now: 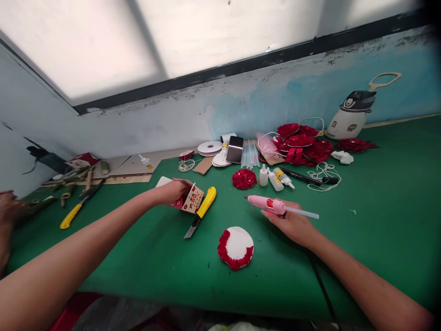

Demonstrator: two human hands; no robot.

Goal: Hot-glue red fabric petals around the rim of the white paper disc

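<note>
My left hand reaches into a small printed cardboard box, its fingers hidden by the box walls. Beside that box lies a yellow utility knife with its blade out, pointing toward me. In my right hand is a pink hot glue gun, its nozzle to the left and a clear glue stick protruding from the back. Between my hands, nearer to me, lies a white disc with ruffled red trim along its left and lower rim. A fully red ruffled disc lies farther back.
Small glue bottles, a phone, glue sticks, a ribbon spool and piled red rosettes line the back. A white bottle stands right. At left are another yellow knife and another person's hand.
</note>
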